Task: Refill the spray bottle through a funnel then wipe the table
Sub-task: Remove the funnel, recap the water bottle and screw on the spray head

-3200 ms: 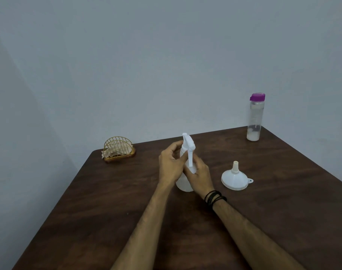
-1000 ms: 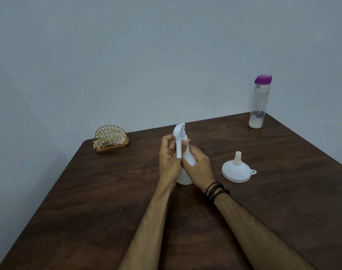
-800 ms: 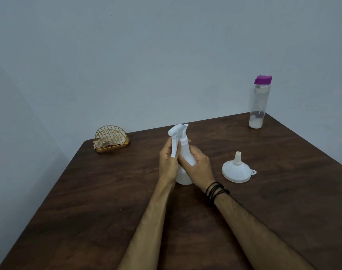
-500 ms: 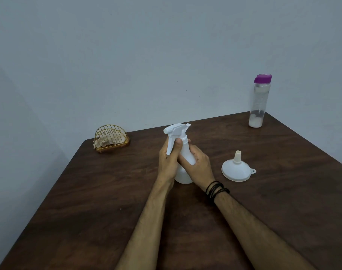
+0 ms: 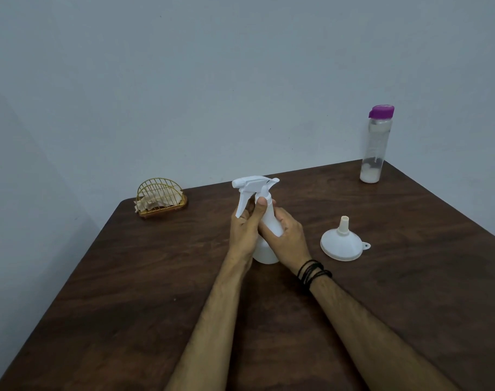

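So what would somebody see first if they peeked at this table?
Probably the white spray bottle standing mid-table, with the left hand and the right hand both wrapped round it. Next, the white funnel lying upside down just right of it, and the purple-capped bottle at the far right corner.

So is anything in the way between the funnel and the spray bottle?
Yes: the sprayer head sits on the spray bottle, covering its mouth. The table between the funnel and the bottle looks bare. Both hands, left and right, hold the bottle.
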Demonstrator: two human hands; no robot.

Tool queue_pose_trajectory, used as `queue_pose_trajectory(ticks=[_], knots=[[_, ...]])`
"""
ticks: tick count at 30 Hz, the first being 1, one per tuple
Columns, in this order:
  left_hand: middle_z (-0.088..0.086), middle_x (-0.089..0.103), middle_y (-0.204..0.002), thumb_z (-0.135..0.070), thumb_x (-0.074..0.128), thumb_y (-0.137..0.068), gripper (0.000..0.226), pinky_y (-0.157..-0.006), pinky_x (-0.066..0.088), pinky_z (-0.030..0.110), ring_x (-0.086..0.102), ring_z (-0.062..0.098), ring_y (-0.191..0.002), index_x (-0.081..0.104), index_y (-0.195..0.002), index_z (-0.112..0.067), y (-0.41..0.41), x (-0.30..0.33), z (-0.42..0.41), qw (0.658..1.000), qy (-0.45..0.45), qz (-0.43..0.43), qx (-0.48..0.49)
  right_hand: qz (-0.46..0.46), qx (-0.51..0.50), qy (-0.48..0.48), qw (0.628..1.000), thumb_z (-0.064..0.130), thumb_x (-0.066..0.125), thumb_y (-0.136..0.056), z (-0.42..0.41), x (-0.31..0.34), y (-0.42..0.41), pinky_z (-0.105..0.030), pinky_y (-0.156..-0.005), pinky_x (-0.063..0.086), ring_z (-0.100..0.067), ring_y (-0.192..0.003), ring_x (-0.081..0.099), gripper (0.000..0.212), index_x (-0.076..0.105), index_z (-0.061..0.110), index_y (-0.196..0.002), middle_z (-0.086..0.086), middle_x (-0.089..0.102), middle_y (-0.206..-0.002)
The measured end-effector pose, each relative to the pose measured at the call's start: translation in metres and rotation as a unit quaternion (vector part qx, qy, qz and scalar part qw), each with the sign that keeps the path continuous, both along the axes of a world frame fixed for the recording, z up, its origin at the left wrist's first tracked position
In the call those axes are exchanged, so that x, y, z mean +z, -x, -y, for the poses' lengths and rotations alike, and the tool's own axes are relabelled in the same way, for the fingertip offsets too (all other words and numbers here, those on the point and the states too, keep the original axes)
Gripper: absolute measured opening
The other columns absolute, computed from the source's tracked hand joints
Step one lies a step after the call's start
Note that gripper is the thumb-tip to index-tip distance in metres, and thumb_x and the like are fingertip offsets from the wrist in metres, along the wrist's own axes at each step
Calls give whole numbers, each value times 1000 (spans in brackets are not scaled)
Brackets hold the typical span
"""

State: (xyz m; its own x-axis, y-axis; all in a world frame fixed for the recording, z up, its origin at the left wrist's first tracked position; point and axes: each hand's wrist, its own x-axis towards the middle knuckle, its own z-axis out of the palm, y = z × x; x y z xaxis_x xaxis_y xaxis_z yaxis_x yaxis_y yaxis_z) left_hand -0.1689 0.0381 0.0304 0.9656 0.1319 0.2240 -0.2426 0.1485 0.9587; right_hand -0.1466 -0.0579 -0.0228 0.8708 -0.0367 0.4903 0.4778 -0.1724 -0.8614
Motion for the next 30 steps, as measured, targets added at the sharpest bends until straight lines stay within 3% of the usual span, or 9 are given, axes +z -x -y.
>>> queue_pose_trajectory(ticks=[7, 12, 17, 24, 30], knots=[[-3, 77, -106, -42, 68, -80, 36, -80, 54, 19, 71, 10, -101, 69, -112, -25, 3, -1, 4, 1000, 18, 7, 4, 6, 2, 7, 1000, 59, 57, -82, 0, 0, 1, -19, -70, 54, -5, -86, 66, 47, 67, 22, -109, 7, 67, -95], [-1, 76, -106, -33, 65, -91, 17, -83, 55, 21, 71, 10, -99, 70, -107, -28, 0, -1, 2, 1000, 15, -10, 0, -5, 9, -1, 1000, 60, 61, -80, 0, 1, 1, -19, -73, 55, -4, -88, 66, 48, 67, 23, -111, 7, 68, -97], [4, 74, -112, -33, 60, -97, 15, -93, 55, 30, 69, 16, -105, 70, -108, -31, -2, -3, -2, 1000, -12, -13, -13, -4, 0, 4, 1000, 61, 62, -79, 1, -2, 1, -19, -70, 54, -3, -85, 65, 48, 67, 21, -105, 7, 67, -93], [-6, 74, -101, -33, 55, -100, 15, -84, 54, 24, 69, 6, -95, 68, -106, -32, -2, -3, -3, 999, -30, -2, -15, -33, 25, 10, 999, 62, 63, -77, 2, 1, 4, -13, -74, 51, 1, -91, 65, 49, 65, 28, -111, 11, 66, -100], [-3, 69, -100, -23, 53, -103, 25, -76, 53, 18, 67, 0, -88, 64, -120, -9, 0, -8, -1, 996, -73, 53, 20, -60, 18, 22, 998, 55, 64, -82, 1, 3, 8, -20, -78, 52, -1, -95, 62, 47, 63, 24, -118, 11, 63, -104]])
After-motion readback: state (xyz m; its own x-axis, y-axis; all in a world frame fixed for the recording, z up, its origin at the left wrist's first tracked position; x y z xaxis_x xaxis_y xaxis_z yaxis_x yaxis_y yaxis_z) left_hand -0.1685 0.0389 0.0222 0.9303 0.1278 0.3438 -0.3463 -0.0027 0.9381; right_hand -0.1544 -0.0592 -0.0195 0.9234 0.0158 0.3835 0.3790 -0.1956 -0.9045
